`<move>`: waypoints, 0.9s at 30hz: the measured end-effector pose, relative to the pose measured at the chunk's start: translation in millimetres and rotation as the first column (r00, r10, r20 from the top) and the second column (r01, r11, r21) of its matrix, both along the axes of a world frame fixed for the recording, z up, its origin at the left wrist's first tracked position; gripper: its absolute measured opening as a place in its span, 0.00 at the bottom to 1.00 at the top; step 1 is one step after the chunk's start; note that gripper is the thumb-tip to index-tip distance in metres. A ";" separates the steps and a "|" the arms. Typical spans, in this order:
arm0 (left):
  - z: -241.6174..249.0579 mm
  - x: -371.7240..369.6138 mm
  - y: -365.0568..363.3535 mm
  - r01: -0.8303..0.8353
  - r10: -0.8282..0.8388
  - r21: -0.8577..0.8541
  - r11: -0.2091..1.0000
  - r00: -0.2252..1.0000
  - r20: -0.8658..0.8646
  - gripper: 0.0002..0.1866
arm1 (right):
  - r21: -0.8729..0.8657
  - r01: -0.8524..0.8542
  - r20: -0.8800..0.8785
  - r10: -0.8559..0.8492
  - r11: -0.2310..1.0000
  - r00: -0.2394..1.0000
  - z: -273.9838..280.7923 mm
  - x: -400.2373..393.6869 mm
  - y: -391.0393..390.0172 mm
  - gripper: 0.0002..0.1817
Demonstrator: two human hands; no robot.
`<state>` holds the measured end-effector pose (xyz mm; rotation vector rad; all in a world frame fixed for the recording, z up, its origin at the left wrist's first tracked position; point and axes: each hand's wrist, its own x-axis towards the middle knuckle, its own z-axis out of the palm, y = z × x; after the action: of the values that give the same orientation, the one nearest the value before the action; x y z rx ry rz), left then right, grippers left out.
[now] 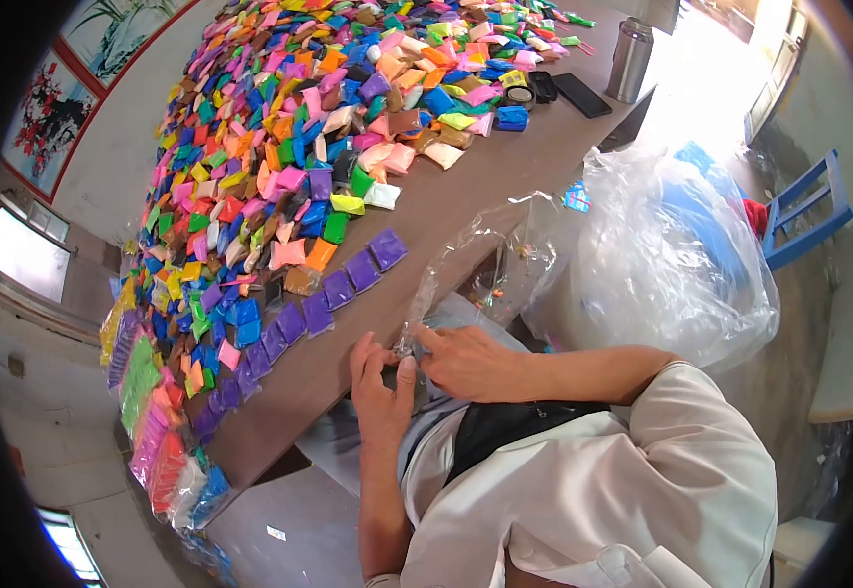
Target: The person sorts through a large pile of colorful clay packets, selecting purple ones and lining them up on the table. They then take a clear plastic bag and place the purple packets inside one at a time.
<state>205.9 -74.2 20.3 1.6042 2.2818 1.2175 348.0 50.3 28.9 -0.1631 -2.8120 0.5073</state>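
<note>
Close together in front of the torso, the left hand [380, 390] and the right hand [468, 364] pinch the gathered edge of a clear plastic bag [446, 257], their fingertips nearly meeting. Thin, glossy and wrinkled, its film stretches from the fingers past the table's edge, towards a bulky transparent sack [632, 260]. Small coloured specks show through the film near the lap; whether they lie inside the bag, I cannot tell.

Beside the hands runs the smooth, matt brown table [510, 176]. Along it lies a slanting row of purple packets [336, 288], flat, squarish and shiny, some touching their neighbours. Behind the row spreads a dense heap of packets [279, 147], soft little pillows in pink, orange, blue, green, yellow and white, tumbled at all angles. At the table's left end, larger filled bags [157, 431] sit side by side, each mostly of one colour.

Near the far corner stand a brushed-metal flask [630, 61], cylindrical and upright, and beside it a flat black phone-shaped slab [581, 95]. The sack, crumpled and ballooning, has something blue within; past it is a blue slatted frame [811, 211].
</note>
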 end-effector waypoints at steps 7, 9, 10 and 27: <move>-7.0 4.1 -1.2 -0.104 0.102 -0.036 0.994 0.994 -0.050 0.19 | 0.063 0.019 -0.040 -0.017 0.998 0.999 -17.0 -3.1 -9.1 0.11; -10.8 5.9 -1.5 -0.115 0.113 -0.033 0.993 0.993 -0.040 0.19 | 0.032 0.008 -0.013 -0.007 0.999 1.000 -14.6 -2.3 -9.7 0.11; -12.0 6.4 -1.7 -0.115 0.114 -0.036 0.993 0.993 -0.026 0.19 | 0.038 0.012 -0.030 -0.011 0.999 0.999 -16.0 -3.5 -9.9 0.11; -26.3 -1.0 1.3 -0.117 0.095 0.078 0.990 0.965 0.243 0.14 | 0.014 -0.084 -0.034 0.085 0.996 0.996 -16.1 -12.3 -14.0 0.22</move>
<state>204.8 -72.9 -6.0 1.2925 2.2126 1.4725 335.7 36.3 12.7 -0.0323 -2.7968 0.5064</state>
